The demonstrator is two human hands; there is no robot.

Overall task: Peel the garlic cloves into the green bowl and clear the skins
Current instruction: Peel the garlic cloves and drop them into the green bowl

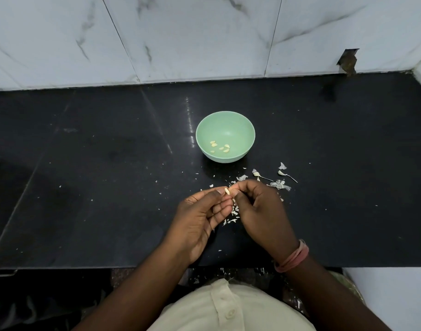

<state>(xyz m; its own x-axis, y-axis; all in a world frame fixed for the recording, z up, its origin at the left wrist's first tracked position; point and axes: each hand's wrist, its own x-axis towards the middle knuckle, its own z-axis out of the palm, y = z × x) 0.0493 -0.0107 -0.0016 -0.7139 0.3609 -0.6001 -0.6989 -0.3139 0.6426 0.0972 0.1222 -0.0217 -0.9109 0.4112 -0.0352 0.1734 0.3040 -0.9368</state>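
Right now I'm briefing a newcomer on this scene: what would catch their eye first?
The pale green bowl mid-counter, a few peeled cloves inside. Just nearer, the left hand and right hand pinch one garlic clove between them. White skins litter the black counter around them.

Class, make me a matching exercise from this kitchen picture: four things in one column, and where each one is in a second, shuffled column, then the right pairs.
Things
1. peeled garlic cloves
2. clove being peeled
3. garlic skins
4. pink band

Places
A. round the right wrist
B. scattered on the black counter
C. inside the green bowl
D. pinched between the fingertips of the left hand and right hand

Pairs: 1-C, 2-D, 3-B, 4-A
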